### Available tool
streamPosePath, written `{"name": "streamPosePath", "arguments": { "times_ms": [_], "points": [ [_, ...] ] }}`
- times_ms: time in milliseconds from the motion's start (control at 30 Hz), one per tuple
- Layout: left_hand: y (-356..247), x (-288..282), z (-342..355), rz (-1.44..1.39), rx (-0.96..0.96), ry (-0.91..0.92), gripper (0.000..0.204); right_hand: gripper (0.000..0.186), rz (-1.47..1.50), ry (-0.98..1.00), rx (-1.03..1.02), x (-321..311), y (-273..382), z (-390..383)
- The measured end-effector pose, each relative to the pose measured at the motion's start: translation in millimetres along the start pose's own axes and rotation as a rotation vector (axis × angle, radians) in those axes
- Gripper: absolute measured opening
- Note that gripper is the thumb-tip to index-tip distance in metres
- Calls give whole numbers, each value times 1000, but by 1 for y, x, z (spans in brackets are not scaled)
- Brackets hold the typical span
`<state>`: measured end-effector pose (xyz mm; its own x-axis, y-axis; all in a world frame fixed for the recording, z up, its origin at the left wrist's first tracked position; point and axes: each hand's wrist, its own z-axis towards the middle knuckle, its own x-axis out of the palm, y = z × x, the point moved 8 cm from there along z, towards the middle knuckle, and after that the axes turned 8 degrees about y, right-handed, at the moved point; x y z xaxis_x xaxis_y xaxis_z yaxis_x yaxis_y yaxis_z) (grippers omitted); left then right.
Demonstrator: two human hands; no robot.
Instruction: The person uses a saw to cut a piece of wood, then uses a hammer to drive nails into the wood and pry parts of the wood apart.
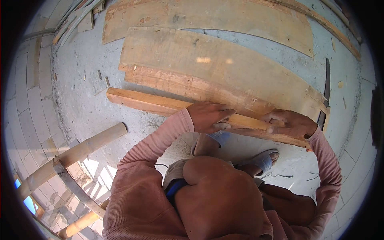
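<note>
A long squared wooden beam runs across in front of my knees, slanting down to the right. My left hand is closed over its middle, thumb on the near side. Farther right, my right hand grips the same beam with curled fingers. Just beyond the beam lies a reddish rough plank, along the near edge of a thin plywood sheet. My right hand partly hides that plank's right end.
Another plywood sheet lies farther away on the concrete floor. A dark, narrow blade-like strip rests at the right. Round wooden poles stand at lower left near a block wall. Wood strips lean at upper left.
</note>
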<state>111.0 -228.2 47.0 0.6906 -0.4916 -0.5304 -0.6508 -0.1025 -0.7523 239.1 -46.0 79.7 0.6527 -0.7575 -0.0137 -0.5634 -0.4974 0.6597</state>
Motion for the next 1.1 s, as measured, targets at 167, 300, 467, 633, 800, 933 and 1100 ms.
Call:
{"name": "streamPosePath", "arguments": {
  "times_ms": [167, 300, 467, 633, 800, 933, 1100],
  "points": [
    [8, -8, 14, -79, -8, 71, 59, 91, -170, -167, -106, 38, -14, -5],
    [14, 0, 25, -141, -7, 119, 56, 98, -422, -339, 32, 65, -30, 10],
    [23, 7, 38, -228, -32, 185, 54, 97, -428, -474, 35, 78, -39, 17],
    [30, 7, 29, 26, 121, -112, 47, 94, -388, -520, -24, 71, -45, 23],
    [29, -52, -55, -256, -208, -873, 27, 90, -283, -471, -63, 60, -61, 30],
    [95, 21, -186, -691, -616, -1657, 32, 88, -267, -504, -100, 61, -57, 33],
    [127, 80, -185, -1585, -799, -1496, 71, 88, -454, -581, -75, 54, -36, 32]
  ]
}}
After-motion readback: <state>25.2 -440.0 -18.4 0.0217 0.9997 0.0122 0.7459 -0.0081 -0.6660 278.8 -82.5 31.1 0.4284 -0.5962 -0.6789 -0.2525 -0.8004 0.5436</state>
